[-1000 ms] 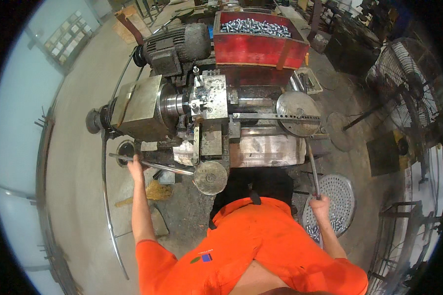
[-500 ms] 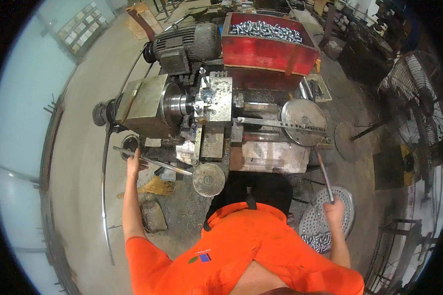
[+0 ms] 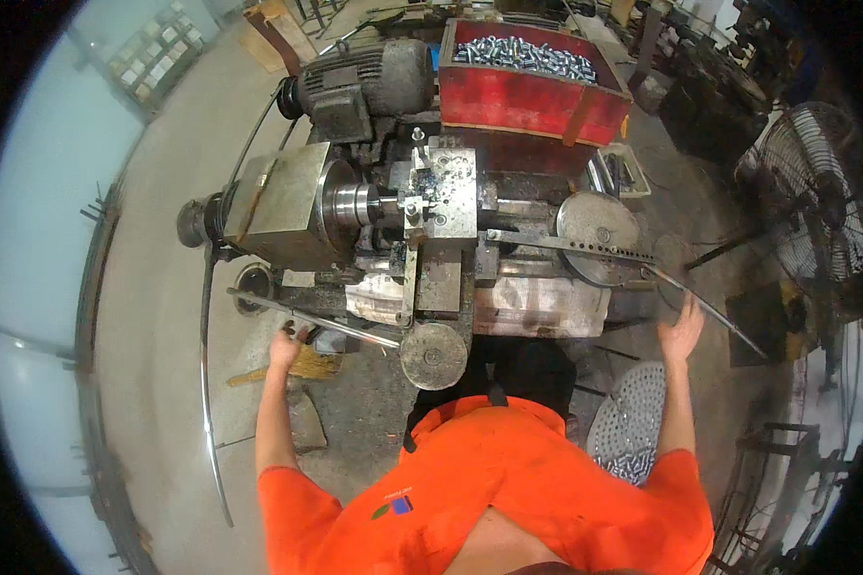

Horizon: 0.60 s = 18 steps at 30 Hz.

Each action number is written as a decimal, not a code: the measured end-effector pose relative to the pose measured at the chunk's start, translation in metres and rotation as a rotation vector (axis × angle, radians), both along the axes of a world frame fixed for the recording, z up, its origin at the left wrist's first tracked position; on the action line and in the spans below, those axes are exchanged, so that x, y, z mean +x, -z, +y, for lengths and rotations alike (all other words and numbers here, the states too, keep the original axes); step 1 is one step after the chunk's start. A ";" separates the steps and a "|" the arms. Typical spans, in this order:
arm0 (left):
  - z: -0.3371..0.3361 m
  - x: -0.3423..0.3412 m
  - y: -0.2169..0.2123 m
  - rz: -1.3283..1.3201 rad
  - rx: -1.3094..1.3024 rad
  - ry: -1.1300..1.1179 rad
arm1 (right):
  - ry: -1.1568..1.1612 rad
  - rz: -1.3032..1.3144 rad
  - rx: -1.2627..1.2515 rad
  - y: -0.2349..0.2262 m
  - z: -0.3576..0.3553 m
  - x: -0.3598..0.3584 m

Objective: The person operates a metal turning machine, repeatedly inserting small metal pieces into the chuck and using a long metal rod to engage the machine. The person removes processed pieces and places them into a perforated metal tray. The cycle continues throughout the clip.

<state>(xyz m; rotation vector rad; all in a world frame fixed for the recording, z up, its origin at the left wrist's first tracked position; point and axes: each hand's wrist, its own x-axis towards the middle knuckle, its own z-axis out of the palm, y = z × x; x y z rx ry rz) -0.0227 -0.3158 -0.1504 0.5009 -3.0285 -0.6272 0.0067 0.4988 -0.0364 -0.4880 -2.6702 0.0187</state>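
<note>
My left hand (image 3: 286, 349) is just below a long steel lever bar (image 3: 316, 318) that runs to a round metal hub (image 3: 433, 356) at the lathe's front. Its fingers look loosely apart and not wrapped round the bar; a small dark spot by the fingertips is unclear. My right hand (image 3: 680, 335) is raised at a second lever rod (image 3: 705, 305), fingers stretched up close to it; whether they touch cannot be told. That rod slopes down to the right from a large round disc (image 3: 597, 230). The tool carriage (image 3: 453, 192) stands right of the chuck (image 3: 353, 204).
A red bin (image 3: 527, 105) full of small shiny metal parts stands behind the lathe, beside a motor (image 3: 369, 86). A perforated metal tray (image 3: 633, 412) with similar parts is at my lower right. A fan (image 3: 805, 192) stands far right; a straw broom (image 3: 302, 366) lies left.
The tool carriage and front hub have shifted right, away from the chuck. The right lever has swung up and outward, and my right hand has left its grip. My left hand has dropped off its bar.
</note>
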 end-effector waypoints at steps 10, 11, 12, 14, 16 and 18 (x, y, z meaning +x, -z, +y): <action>0.094 -0.001 0.115 0.099 0.214 -0.349 | -0.017 -0.131 -0.423 0.040 -0.048 0.050; 0.082 -0.001 0.115 0.022 0.065 -0.282 | -0.039 -0.121 -0.440 0.031 -0.055 0.043; 0.075 0.005 0.107 -0.057 -0.075 -0.223 | -0.070 -0.115 -0.450 0.018 -0.061 0.035; 0.066 0.000 0.034 -0.473 -0.271 0.171 | -0.210 -0.016 -0.417 -0.010 -0.072 0.013; 0.063 -0.001 0.006 -0.468 -0.331 0.197 | -0.328 0.031 -0.387 -0.038 -0.089 -0.019; 0.066 0.003 0.009 -0.414 -0.314 0.132 | -0.466 0.121 -0.344 -0.072 -0.118 -0.058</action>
